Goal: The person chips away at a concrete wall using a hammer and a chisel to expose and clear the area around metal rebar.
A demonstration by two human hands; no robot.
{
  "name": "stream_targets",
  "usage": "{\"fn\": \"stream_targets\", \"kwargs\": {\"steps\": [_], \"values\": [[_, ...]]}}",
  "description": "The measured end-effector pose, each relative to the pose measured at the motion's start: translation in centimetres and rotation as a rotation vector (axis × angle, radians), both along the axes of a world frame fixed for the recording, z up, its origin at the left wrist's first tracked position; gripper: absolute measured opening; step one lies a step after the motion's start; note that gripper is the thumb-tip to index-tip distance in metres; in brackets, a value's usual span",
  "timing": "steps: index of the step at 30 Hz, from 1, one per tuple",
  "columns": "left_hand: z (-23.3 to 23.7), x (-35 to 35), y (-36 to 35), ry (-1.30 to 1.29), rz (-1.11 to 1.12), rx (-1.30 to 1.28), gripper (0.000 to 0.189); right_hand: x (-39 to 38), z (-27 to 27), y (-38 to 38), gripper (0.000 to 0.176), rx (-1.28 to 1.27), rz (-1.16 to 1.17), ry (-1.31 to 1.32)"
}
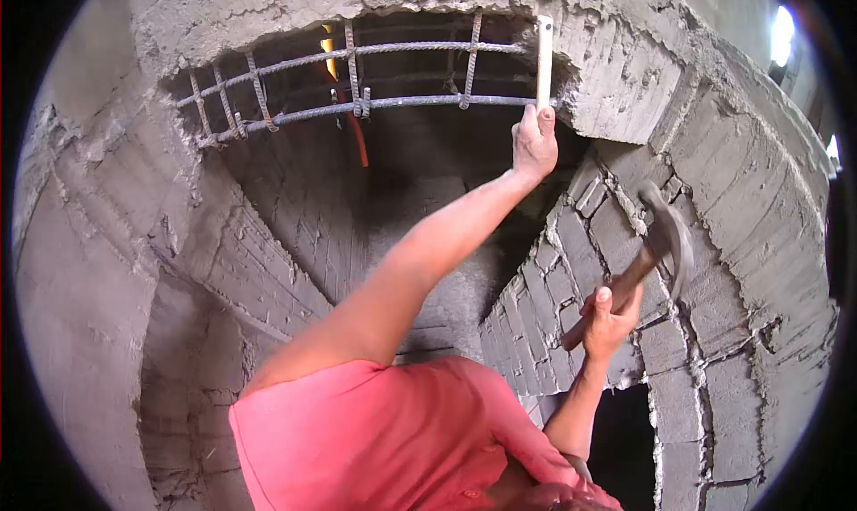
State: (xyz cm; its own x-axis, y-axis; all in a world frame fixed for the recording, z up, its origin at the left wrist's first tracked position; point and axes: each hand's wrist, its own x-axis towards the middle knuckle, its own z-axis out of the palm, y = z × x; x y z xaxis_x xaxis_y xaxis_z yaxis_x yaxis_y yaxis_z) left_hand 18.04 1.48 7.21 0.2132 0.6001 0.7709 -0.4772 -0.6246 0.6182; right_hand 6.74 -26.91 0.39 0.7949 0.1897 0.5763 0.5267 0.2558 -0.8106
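Note:
My left hand [536, 141] is raised and closed around the lower end of a pale straight bar [544, 60] with a dark spot near its top. The bar stands upright at the right end of the opening, in front of the rebar [402, 103] and against the broken concrete edge [616, 83]. Lower on the right, my right hand [611, 319] grips the wooden handle of a claw hammer [668, 236]. The hammer head points up and is slightly blurred, apart from the bar, in front of the block wall.
Rough concrete [357, 0] arches over the exposed steel. An orange-red tube [359, 141] hangs behind the bars. A block wall with open joints [705, 332] rises on the right, with a dark gap [622, 448] below. Plastered wall [98, 315] curves along the left.

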Motion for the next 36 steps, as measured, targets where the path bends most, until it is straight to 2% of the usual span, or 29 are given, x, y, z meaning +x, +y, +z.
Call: {"fn": "stream_targets", "kwargs": {"steps": [3,5,9,11,13,14,15,16,17,18,19,20,23,24,25,26,27,28,29,31,35,36], "values": [[1.5,-5.5,-2.0,0.064,-0.106,-0.097,0.057,0.9,3.0,0.5,0.036,0.037,0.058,0.105],[1.5,-6.5,-0.5,0.131,-0.095,-0.056,0.06,2.5,7.1,2.3,0.03,0.446,0.265,0.178],[1.6,-6.3,-0.4,0.151,-0.097,-0.067,0.062,10.0,13.3,8.1,0.023,0.943,0.337,0.131],[1.5,-5.9,-0.5,0.153,-0.069,-0.065,0.063,10.5,15.6,11.8,0.022,0.877,0.239,0.333],[1.3,-5.3,-0.7,0.168,-0.041,-0.09,0.063,9.6,14.0,16.0,0.022,0.516,0.489,0.297],[1.1,-5.1,-0.4,0.119,-0.061,-0.031,0.061,10.1,13.1,16.5,0.022,0.519,0.508,0.296],[1.4,-5.4,-0.5,0.175,-0.132,-0.187,0.06,10.6,12.2,16.5,0.018,0.46,0.745,0.429],[1.4,-5.3,-0.2,0.173,-0.056,-0.107,0.059,11.0,12.0,16.3,0.016,0.402,0.983,0.547],[1.2,-4.9,0.3,0.16,0.018,-0.03,0.058,10.8,13.1,13.8,0.015,0.462,0.864,0.593],[1.0,-4.8,0.6,0.172,-0.003,-0.021,0.059,11.1,13.1,12.4,0.016,0.522,0.76,0.519],[1.1,-5.4,0.8,0.19,-0.023,-0.017,0.06,11.3,13.5,11.6,0.015,0.57,0.563,0.551],[1.2,-5.8,0.9,0.249,-0.008,-0.018,0.06,12.9,12.8,11.2,0.017,0.692,0.562,0.434],[1.1,-5.3,0.4,0.236,-0.02,-0.033,0.06,13.3,15.2,11.4,0.015,1.023,0.333,0.301],[0.6,-4.6,0.5,0.225,-0.043,-0.061,0.059,13.2,15.5,12.1,0.016,1.048,0.295,0.336],[0.4,-4.1,0.6,0.224,-0.042,-0.058,0.059,12.7,15.1,13.5,0.015,0.997,0.364,0.354],[0.3,-3.7,0.8,0.213,-0.048,-0.061,0.06,10.7,14.6,16.0,0.014,0.825,0.249,0.24],[0.0,-3.4,0.7,0.207,-0.057,-0.069,0.061,9.4,14.0,16.6,0.013,0.539,0.512,0.302],[1.6,-4.6,-1.0,0.06,-0.184,-0.02,0.06,8.9,14.3,16.4,0.015,0.393,0.658,0.389],[1.1,-4.4,-0.2,0.16,-0.124,-0.066,0.059,8.5,14.7,16.1,0.016,0.249,0.804,0.476],[0.0,-3.5,0.7,0.14,-0.19,-0.17,0.058,13.4,14.8,13.0,0.018,0.546,0.863,0.727],[0.2,-4.9,1.8,0.209,-0.189,-0.123,0.05,13.9,16.3,11.2,0.02,0.918,0.286,0.432],[0.4,-4.8,2.0,0.211,-0.194,-0.117,0.05,13.6,16.0,11.9,0.018,0.897,0.274,0.438]]}}
